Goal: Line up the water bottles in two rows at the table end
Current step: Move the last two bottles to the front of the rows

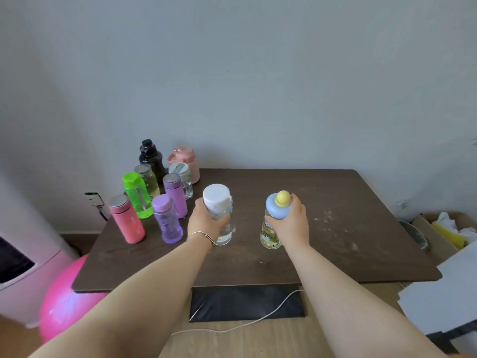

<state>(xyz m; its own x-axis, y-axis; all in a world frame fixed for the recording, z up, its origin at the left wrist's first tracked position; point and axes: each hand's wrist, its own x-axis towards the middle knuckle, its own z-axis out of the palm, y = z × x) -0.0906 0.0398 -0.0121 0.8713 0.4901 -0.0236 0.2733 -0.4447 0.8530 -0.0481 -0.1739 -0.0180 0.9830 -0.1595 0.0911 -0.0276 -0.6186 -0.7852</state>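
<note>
Two hands each grip a bottle mid-table point(322, 192): left hand point(206, 219) wrapped around a clear bottle point(219, 210), right hand point(290, 219) clamped on a yellow bottle point(271, 232). Eight more bottles point(157, 192) stand in two rows at the left end

Both hands grip bottles: left hand point(206, 218) white-capped bottle point(218, 202), right hand point(291, 220) blue-capped bottle point(276, 215).

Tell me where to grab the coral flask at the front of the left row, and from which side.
Take the coral flask around its mid-body, coming from its left or front. It stands upright, leaning slightly in this view, with a plain cylindrical wall; the purple bottle stands close on its right and the green bottle behind, so those sides look cramped.
</note>
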